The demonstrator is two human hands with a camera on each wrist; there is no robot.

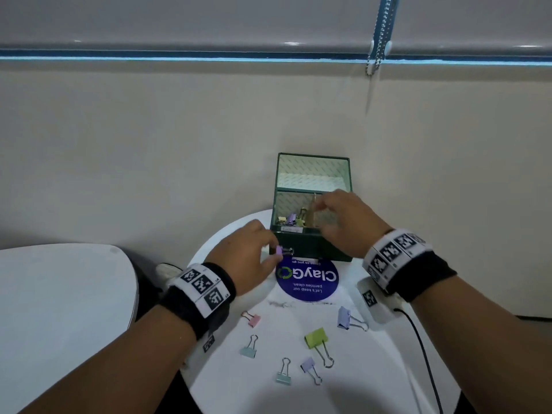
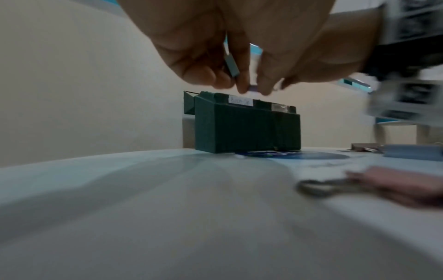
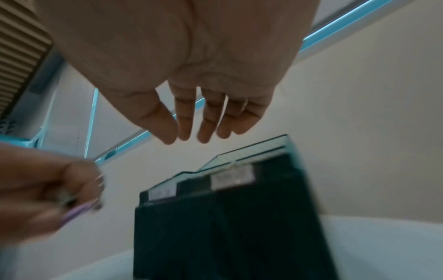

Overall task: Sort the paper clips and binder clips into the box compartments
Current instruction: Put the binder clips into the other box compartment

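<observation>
A dark green box stands at the back of the round table with its lid open against the wall. Its front left compartment holds several coloured clips. My left hand pinches a small purple binder clip just in front of the box's left corner; the purple binder clip also shows between my fingertips in the left wrist view. My right hand hovers over the box's right side, and its fingers are straight and hold nothing. Several binder clips lie loose on the table, among them a pink binder clip, a green binder clip and a lavender binder clip.
The white round table carries a blue round sticker in front of the box. Thin wire paper clips lie just below the sticker. A white device with a black cable sits at the right. A second white surface stands at the left.
</observation>
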